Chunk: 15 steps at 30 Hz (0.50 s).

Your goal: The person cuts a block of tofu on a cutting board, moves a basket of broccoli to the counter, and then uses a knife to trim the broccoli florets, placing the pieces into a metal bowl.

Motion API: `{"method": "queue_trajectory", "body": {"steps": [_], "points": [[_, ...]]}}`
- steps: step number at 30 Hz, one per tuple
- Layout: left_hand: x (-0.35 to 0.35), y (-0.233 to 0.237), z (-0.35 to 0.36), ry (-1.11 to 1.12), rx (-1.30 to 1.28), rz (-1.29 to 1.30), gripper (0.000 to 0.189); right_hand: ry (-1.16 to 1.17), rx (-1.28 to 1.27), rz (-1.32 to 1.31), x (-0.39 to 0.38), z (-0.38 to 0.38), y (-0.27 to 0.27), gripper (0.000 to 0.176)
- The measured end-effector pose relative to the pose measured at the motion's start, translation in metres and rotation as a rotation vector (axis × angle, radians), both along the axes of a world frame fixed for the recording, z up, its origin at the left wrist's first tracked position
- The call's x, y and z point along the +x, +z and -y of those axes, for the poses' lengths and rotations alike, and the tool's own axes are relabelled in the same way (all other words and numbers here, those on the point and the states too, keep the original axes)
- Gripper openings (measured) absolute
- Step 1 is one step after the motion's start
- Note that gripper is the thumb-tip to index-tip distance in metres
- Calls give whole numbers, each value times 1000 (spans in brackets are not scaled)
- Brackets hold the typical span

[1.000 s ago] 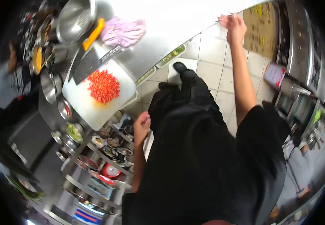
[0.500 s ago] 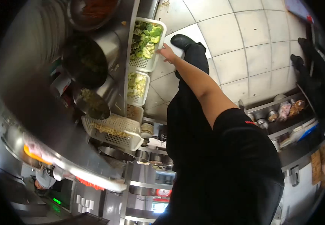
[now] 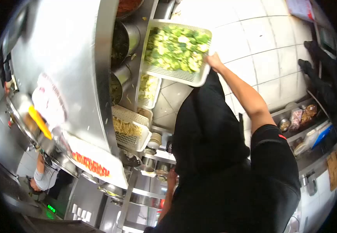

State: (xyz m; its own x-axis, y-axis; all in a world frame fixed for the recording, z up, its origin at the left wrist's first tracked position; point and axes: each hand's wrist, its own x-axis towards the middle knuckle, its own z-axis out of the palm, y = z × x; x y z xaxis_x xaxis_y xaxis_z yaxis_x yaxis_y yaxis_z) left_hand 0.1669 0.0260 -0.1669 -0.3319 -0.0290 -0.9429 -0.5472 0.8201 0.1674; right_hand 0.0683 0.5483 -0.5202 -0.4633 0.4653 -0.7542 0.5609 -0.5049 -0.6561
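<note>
My right hand is closed on the rim of a white plastic basket filled with cut broccoli. The basket is raised beside the metal counter, above a second white basket of pale cut vegetables. My left hand is low in the view, left of my dark clothing and close to metal containers on a shelf. It is small and blurred, so its fingers cannot be made out.
Metal pots stand on the counter beside the baskets. A white basket of noodles is further along. Another person is at the left, and dark-clothed legs show at the right. A shelf holds food containers.
My right hand, near the basket's rim before, now grips it. The broccoli basket has risen and shifted right. My left hand has come into view, and the camera has swung.
</note>
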Motion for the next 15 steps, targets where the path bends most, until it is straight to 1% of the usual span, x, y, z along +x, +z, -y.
{"method": "queue_trajectory", "body": {"steps": [1,2,3,4,5,6,7,8,9,10,11,12,13,15], "points": [[1,-8,14,-97,79,-8,26,59,19,26,21,-25,70,34],[-2,-5,11,240,105,45,25,93,6,103,47,-45,116,32],[-6,-2,6,575,137,107,23,16,95,2,96,-57,101,25],[-17,0,-13,527,135,95,21,150,89,48,144,-83,110,23],[-28,2,-33,484,141,72,19,130,86,136,161,-102,181,23],[-30,-14,-30,353,221,-38,18,98,128,130,182,-115,222,23],[-34,-23,-38,303,272,-129,21,46,138,80,214,-134,268,26],[-47,-18,-62,175,384,-296,21,-10,131,133,226,-149,327,29],[-61,-15,-88,49,480,-468,22,-14,152,157,248,-167,374,28],[-78,-1,-122,53,541,-460,23,-5,182,133,262,-183,422,32],[-97,17,-157,53,595,-445,25,79,229,169,276,-203,464,41],[-112,32,-189,99,738,-416,29,-19,212,88,285,-215,500,51],[-132,29,-212,133,851,-392,34,-29,196,51,248,-200,533,53],[-160,82,-268,79,1080,-269,41,68,245,32,228,-204,599,54]]}}
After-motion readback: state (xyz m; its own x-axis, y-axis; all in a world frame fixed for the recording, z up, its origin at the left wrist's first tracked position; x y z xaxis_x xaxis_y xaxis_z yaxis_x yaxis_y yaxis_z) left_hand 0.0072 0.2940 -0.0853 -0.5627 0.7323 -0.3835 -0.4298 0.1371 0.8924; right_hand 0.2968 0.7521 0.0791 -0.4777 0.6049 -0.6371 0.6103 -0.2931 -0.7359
